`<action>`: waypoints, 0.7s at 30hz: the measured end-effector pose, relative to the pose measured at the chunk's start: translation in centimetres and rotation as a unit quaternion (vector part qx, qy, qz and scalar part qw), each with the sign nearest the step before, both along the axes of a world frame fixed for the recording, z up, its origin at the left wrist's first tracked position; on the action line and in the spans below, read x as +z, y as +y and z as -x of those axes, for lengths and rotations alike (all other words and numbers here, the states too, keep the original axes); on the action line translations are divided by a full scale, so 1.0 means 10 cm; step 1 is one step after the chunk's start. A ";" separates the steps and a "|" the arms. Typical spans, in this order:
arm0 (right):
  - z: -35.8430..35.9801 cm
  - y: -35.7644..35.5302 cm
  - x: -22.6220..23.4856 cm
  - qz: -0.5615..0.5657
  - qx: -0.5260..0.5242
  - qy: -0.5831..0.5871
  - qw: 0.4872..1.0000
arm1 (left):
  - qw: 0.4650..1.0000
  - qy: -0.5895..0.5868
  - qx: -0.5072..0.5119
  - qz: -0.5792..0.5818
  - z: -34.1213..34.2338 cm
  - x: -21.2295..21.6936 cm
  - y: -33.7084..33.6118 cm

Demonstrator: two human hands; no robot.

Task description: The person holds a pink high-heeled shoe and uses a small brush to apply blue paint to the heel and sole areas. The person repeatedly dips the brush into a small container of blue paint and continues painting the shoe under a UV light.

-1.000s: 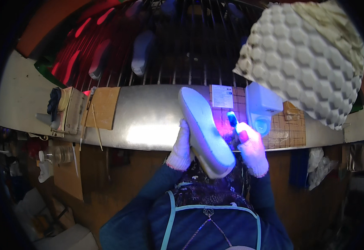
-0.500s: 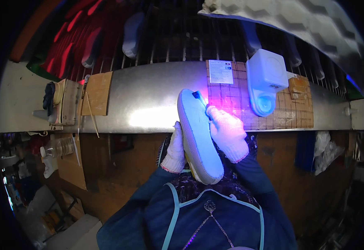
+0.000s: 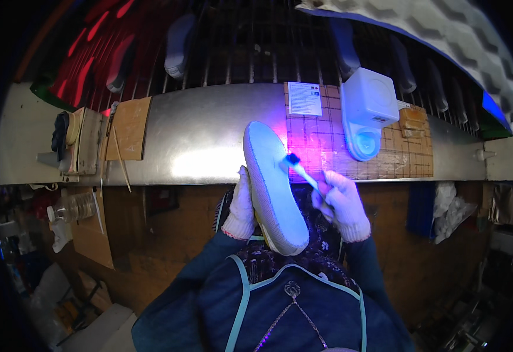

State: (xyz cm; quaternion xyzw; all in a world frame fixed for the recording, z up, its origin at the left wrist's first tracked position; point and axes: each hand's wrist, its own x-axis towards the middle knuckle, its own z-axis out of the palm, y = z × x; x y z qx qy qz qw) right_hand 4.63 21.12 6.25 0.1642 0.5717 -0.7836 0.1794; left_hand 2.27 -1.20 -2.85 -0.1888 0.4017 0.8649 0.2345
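Note:
A shoe upper [image 3: 273, 188] is held with its pale bottom face up, tilted, toe end away from me; bluish light glows on it. My gloved left hand [image 3: 242, 205] grips its left side, fingers partly hidden beneath. My gloved right hand [image 3: 343, 202] is closed round the light handle of a small brush [image 3: 304, 173]. The brush's dark bristle end is at the right edge of the shoe's bottom; I cannot tell whether it touches. Beyond the brush, a white dispenser [image 3: 369, 100] with a round cup of liquid at its foot stands on cardboard.
The metal ledge [image 3: 209, 123] runs across in front of me. Cardboard [image 3: 409, 158] with a printed label covers its right part. Behind lies a rod conveyor [image 3: 250, 53] carrying several shoe soles [image 3: 179, 47], red-lit at left. A box [image 3: 83, 141] and thin sticks [image 3: 121, 158] are at left.
My right hand has moved right and toward me, drawing the brush back from near the shoe's toe to its right edge. The left hand still holds the shoe.

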 end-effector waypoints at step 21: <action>-0.30 0.00 0.39 -0.374 0.169 0.079 0.908 | 0.999 0.033 -0.006 -0.015 0.02 -0.15 0.00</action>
